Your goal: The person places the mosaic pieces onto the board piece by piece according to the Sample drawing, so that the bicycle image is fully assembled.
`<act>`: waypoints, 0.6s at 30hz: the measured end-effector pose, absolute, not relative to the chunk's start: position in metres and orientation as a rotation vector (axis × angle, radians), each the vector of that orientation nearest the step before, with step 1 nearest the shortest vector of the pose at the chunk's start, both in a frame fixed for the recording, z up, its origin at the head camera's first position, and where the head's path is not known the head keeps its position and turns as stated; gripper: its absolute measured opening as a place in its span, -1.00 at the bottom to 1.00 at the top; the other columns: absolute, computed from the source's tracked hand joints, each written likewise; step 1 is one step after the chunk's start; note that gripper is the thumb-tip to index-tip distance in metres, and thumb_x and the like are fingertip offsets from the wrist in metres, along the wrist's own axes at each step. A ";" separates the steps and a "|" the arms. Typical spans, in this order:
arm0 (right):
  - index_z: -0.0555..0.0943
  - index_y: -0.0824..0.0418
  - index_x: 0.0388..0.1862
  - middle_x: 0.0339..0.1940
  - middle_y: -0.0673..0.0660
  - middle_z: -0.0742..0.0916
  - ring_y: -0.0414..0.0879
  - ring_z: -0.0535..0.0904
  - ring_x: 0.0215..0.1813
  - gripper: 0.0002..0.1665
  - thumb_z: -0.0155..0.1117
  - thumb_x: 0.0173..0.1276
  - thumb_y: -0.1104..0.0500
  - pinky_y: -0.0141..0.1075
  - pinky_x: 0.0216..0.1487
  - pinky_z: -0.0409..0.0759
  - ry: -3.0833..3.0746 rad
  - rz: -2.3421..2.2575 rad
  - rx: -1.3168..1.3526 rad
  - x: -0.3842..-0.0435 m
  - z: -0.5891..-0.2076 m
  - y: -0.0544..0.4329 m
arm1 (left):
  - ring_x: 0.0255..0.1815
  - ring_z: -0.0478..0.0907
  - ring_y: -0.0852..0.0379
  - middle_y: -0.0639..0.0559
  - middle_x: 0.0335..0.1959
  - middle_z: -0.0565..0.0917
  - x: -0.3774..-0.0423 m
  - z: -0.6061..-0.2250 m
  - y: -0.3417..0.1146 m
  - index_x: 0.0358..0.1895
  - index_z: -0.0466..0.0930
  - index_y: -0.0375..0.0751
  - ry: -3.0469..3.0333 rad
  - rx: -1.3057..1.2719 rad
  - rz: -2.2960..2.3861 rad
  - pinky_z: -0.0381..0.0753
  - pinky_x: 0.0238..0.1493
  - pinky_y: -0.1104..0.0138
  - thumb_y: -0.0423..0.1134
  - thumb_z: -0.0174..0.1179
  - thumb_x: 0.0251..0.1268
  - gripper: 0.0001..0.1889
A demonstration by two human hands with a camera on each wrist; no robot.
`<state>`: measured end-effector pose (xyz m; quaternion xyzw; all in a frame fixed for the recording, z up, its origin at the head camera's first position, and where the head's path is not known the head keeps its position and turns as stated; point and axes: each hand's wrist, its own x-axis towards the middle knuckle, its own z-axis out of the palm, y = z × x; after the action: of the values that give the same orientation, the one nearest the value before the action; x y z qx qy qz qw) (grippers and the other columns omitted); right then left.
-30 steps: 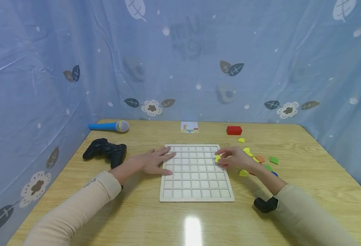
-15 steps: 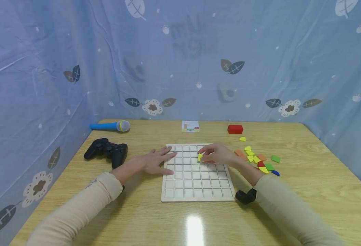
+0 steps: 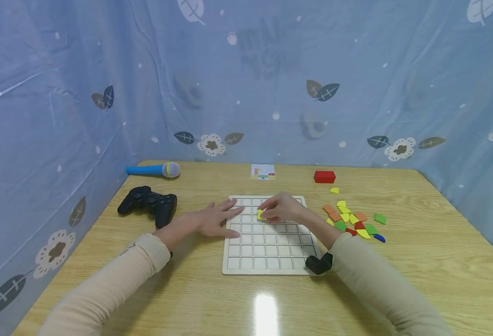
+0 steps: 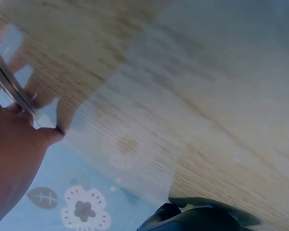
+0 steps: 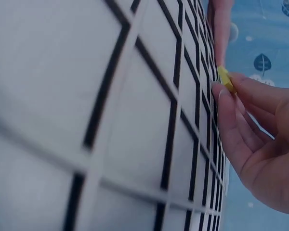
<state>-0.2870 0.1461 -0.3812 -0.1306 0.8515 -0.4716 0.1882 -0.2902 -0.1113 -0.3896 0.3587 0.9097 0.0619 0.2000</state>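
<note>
A white grid board (image 3: 259, 263) with raised square cells lies flat on the wooden table. My left hand (image 3: 213, 219) rests with spread fingers on the board's left edge; in the left wrist view the left hand (image 4: 14, 144) shows beside that edge. Over the upper middle cells, my right hand (image 3: 283, 207) pinches a small yellow tile (image 3: 261, 214) between thumb and fingers. The right wrist view has this yellow tile (image 5: 226, 79) at the fingertips, close to the board surface. Whether it touches a cell I cannot tell.
Right of the board lie several loose tiles, among them a green tile (image 3: 380, 218) and a blue one (image 3: 379, 238). A red block (image 3: 324, 177) and a small printed card (image 3: 263, 171) are behind. To the left are a black game controller (image 3: 147, 204) and a blue microphone (image 3: 154, 169).
My right hand has moved left from the board's right edge to its upper middle, carrying the yellow tile. The left hand has stayed on the left edge.
</note>
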 end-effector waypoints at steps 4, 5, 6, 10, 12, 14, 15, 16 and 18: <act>0.69 0.36 -0.10 -0.41 0.13 0.74 -0.09 0.67 -0.40 -0.74 0.37 0.23 0.30 -0.27 -0.29 0.65 2.415 -1.306 -0.335 -0.287 -0.380 0.139 | 0.51 -0.42 0.04 0.01 0.55 -0.32 -0.290 -0.389 -0.112 0.55 -0.22 0.16 2.535 1.000 0.178 -0.30 0.40 -0.09 0.39 -0.07 0.27 -0.10; 0.69 0.36 -0.12 -0.41 0.13 0.74 -0.09 0.67 -0.40 -0.76 0.38 0.23 0.30 -0.28 -0.29 0.65 2.421 -1.301 -0.333 -0.287 -0.380 0.137 | 0.51 -0.42 0.04 0.01 0.55 -0.32 -0.290 -0.389 -0.112 0.55 -0.22 0.16 2.535 1.001 0.182 -0.30 0.40 -0.09 0.39 -0.07 0.27 -0.10; 0.70 0.36 -0.14 -0.42 0.12 0.74 -0.09 0.67 -0.40 -0.77 0.38 0.23 0.30 -0.28 -0.29 0.65 2.429 -1.292 -0.332 -0.287 -0.380 0.137 | 0.51 -0.42 0.04 0.01 0.55 -0.32 -0.291 -0.389 -0.112 0.55 -0.22 0.16 2.534 1.002 0.187 -0.30 0.40 -0.09 0.39 -0.07 0.27 -0.10; 0.70 0.35 -0.17 -0.43 0.11 0.73 -0.11 0.66 -0.40 -0.80 0.38 0.24 0.29 -0.29 -0.30 0.65 2.451 -1.262 -0.348 -0.288 -0.382 0.134 | 0.51 -0.41 0.03 0.01 0.55 -0.31 -0.291 -0.389 -0.112 0.55 -0.21 0.16 2.534 1.003 0.198 -0.30 0.40 -0.09 0.39 -0.06 0.27 -0.10; 0.71 0.35 -0.19 -0.44 0.11 0.74 -0.11 0.66 -0.39 -0.81 0.38 0.23 0.29 -0.29 -0.30 0.65 2.461 -1.256 -0.362 -0.288 -0.382 0.134 | 0.51 -0.41 0.03 0.00 0.55 -0.31 -0.291 -0.389 -0.112 0.55 -0.21 0.16 2.535 1.002 0.198 -0.30 0.40 -0.09 0.39 -0.07 0.27 -0.11; 0.72 0.34 -0.21 -0.44 0.11 0.74 -0.11 0.66 -0.40 -0.83 0.38 0.23 0.29 -0.28 -0.31 0.65 2.469 -1.251 -0.386 -0.289 -0.383 0.134 | 0.51 -0.41 0.03 0.01 0.55 -0.31 -0.290 -0.389 -0.112 0.55 -0.21 0.16 2.535 0.999 0.198 -0.31 0.40 -0.09 0.39 -0.06 0.27 -0.11; 0.72 0.34 -0.22 -0.44 0.11 0.74 -0.11 0.66 -0.40 -0.83 0.38 0.23 0.29 -0.28 -0.31 0.65 2.470 -1.251 -0.396 -0.289 -0.383 0.134 | 0.51 -0.41 0.04 0.01 0.55 -0.31 -0.290 -0.389 -0.112 0.55 -0.21 0.17 2.536 0.998 0.198 -0.31 0.40 -0.08 0.39 -0.06 0.27 -0.11; 0.72 0.34 -0.23 -0.44 0.10 0.74 -0.11 0.66 -0.40 -0.84 0.38 0.23 0.29 -0.28 -0.32 0.64 2.472 -1.248 -0.407 -0.289 -0.384 0.134 | 0.51 -0.40 0.03 0.01 0.55 -0.31 -0.290 -0.389 -0.112 0.55 -0.20 0.17 2.538 0.998 0.198 -0.30 0.40 -0.09 0.38 -0.06 0.27 -0.11; 0.73 0.33 -0.23 -0.44 0.10 0.74 -0.11 0.66 -0.40 -0.84 0.38 0.23 0.28 -0.28 -0.32 0.64 2.468 -1.250 -0.425 -0.289 -0.384 0.133 | 0.51 -0.40 0.04 0.01 0.55 -0.30 -0.290 -0.390 -0.112 0.55 -0.19 0.17 2.541 0.998 0.197 -0.30 0.40 -0.09 0.38 -0.06 0.27 -0.12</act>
<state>-0.2890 0.1334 -0.3838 -0.1496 0.8689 -0.4401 0.1703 -0.2899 -0.1120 -0.3896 0.3571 0.9094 0.0707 0.2011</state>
